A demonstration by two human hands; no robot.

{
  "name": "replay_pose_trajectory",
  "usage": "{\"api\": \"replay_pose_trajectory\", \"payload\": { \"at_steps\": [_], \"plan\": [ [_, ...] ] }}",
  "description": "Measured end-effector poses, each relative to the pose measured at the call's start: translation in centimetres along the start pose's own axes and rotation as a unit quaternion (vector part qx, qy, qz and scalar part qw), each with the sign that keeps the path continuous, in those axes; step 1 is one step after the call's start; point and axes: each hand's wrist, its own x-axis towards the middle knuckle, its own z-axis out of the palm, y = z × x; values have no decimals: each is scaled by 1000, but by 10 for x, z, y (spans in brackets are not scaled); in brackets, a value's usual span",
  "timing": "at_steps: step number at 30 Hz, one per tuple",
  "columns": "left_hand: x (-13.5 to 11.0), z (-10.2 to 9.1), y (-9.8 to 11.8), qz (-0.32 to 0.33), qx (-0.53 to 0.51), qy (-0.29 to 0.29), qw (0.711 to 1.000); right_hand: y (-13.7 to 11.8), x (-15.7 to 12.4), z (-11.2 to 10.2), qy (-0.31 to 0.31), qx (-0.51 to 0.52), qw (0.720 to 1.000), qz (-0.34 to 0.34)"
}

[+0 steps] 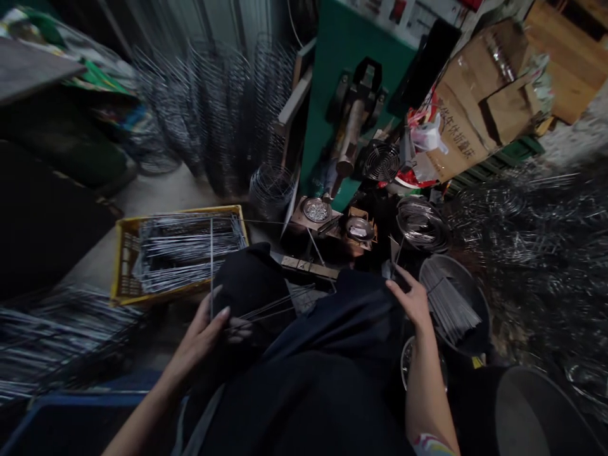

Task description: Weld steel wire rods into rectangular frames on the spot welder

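Note:
My left hand [209, 326] is closed on a thin bent wire frame [211, 266] that rises above my knee, with more wires running across my lap [275, 308]. Just beyond it stands a yellow crate [124, 253] filled with flat wire pieces. My right hand [411, 297] pinches a thin wire [396, 256] beside a dark round bucket [479, 304] holding a bundle of straight wire rods [446, 304]. I sit with dark trousers over my knees.
A green welding machine [351, 82] with a metal arm stands ahead, small dishes [316, 210] at its base. Wire coils [420, 221], stacked wire cages [213, 101], a cardboard box [479, 95] and a blue crate [71, 405] surround me.

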Motion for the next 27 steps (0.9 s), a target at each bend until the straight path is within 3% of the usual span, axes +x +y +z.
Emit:
{"api": "replay_pose_trajectory", "payload": {
  "at_steps": [4, 9, 13, 18, 22, 27],
  "plan": [
    [-5, 24, 15, -14, -77, -89, 993, -44, -14, 7, -72, 5, 993, -96],
    [-6, 14, 9, -38, -103, -117, 987, -90, -38, 18, -201, -28, 956, -212],
    [-5, 3, -4, -78, -171, -97, 977, -104, -50, 12, -172, -53, 951, -253],
    [1, 20, -1, -85, -191, -124, 970, -109, -51, -3, -127, -111, 946, -278],
    [4, 36, 9, -62, -168, -167, 970, -111, -52, 2, -157, -158, 939, -263],
    [-8, 35, 19, -49, -157, -141, 976, -107, -50, 13, -188, -169, 939, -234]
  ]
}}
